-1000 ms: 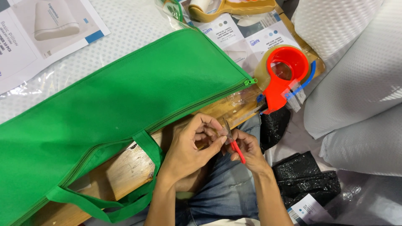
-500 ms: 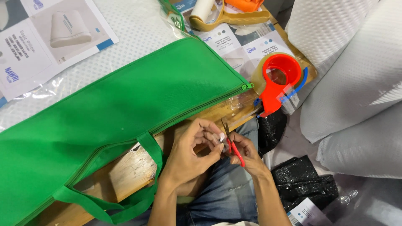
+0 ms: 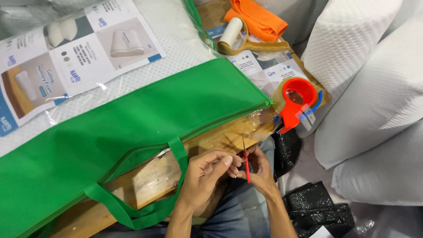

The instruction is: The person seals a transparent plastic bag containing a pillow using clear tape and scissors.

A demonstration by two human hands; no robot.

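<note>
**Red-handled tool, now upright between both hands**

Item: slim red-handled tool (image 3: 246, 164), metal tip up. Location: at the counter (image 3: 154, 176) edge, below the green zip bag (image 3: 132, 128). Right hand (image 3: 260, 169) pinches its handle; left hand (image 3: 207, 174), grip closed, fingertips meeting the right's at the handle. Change: a second ago the tool lay slanted; it stands nearly vertical now, hands barely shifted. Adjacent: orange tape dispenser (image 3: 297, 103), white pillows (image 3: 370, 101).

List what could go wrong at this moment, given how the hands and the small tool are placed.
The thin red-handled pointed tool sits pinched between the left hand and right hand, its metal tip close to the fingers, so a slip might prick them. The red tape dispenser rests at the wooden table's edge and might be knocked off.
</note>
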